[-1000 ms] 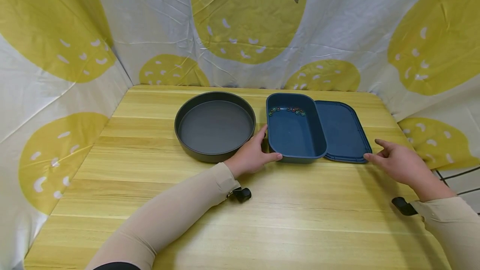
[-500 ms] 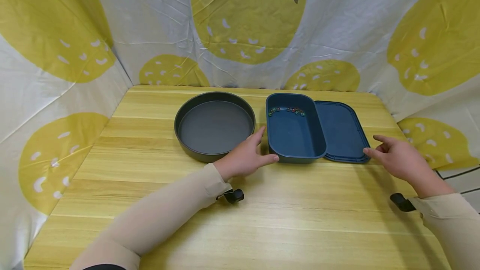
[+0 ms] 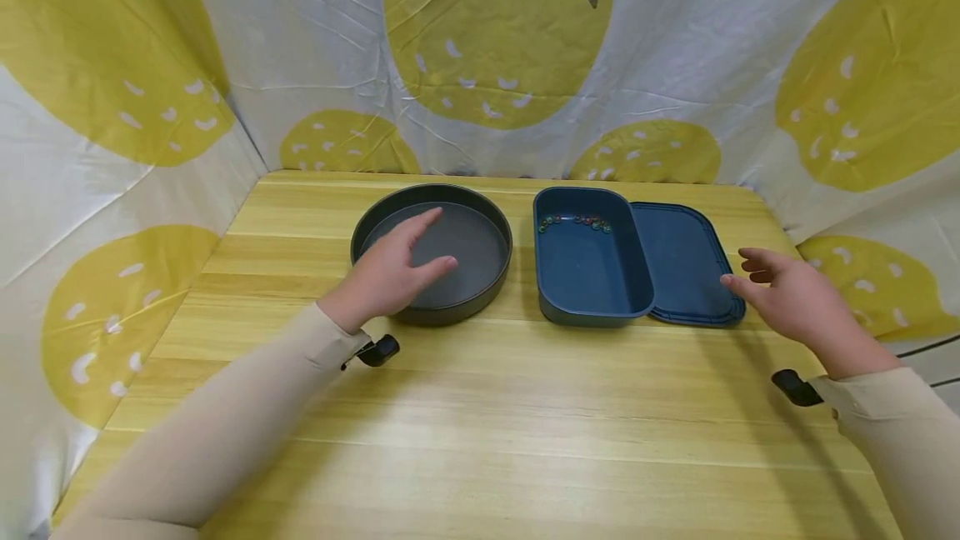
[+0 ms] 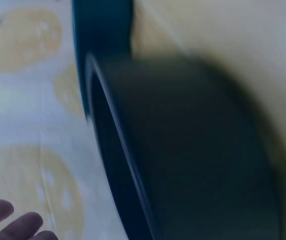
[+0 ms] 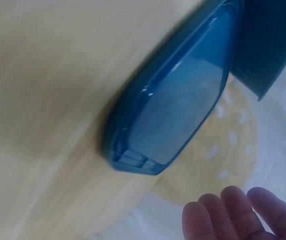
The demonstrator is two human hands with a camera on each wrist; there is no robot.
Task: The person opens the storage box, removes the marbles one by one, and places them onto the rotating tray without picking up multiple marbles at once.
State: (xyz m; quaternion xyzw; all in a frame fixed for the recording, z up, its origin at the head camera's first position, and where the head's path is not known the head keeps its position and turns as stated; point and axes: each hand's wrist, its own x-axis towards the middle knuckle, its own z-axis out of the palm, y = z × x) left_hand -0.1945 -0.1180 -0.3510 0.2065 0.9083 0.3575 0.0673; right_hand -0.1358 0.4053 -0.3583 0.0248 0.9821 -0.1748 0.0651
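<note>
My left hand hovers over the near left part of a round dark grey cake pan, thumb and fingers spread, holding nothing. Right of the pan stands a deep blue rectangular container with several small colourful beads along its far end. A flat blue lid lies against the container's right side. My right hand is just past the lid's right edge, thumb apart from the fingers, with nothing in it. In the right wrist view its fingers appear below the lid.
All of this rests on a light wooden table, toward its far edge. A white curtain with yellow fruit prints hangs behind and along the sides. Each wrist wears a small black camera.
My left hand has let go of the container's near left side and moved left over the cake pan. The right hand has risen slightly off the lid's edge. Pan, container and lid have stayed put.
</note>
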